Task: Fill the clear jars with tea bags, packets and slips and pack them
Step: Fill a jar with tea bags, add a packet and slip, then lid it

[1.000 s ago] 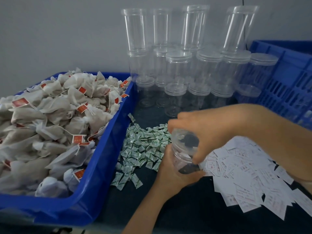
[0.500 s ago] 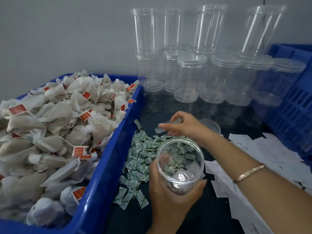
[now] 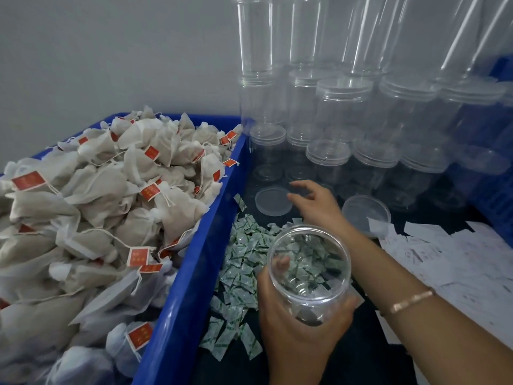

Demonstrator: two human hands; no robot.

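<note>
My left hand (image 3: 294,326) grips an open, empty clear jar (image 3: 309,269) above the pile of small green-and-white packets (image 3: 240,262). Reaching past the jar, my right hand (image 3: 316,204) has loose fingers that hold nothing, just right of a clear lid (image 3: 273,200) lying flat on the dark table. A second lid (image 3: 366,212) lies to its right. Tea bags (image 3: 91,218) with red tags fill the blue crate (image 3: 194,273) at the left. White paper slips (image 3: 455,262) spread at the right.
Stacked clear jars with lids (image 3: 341,129) stand in rows at the back, against a grey wall. A blue crate (image 3: 499,176) sits at the far right behind them. A bracelet (image 3: 410,300) is on my right wrist.
My right hand took the lid off the jar, carried it left and back, and set it on the table. The left hand tilted the jar's open mouth up toward me.
</note>
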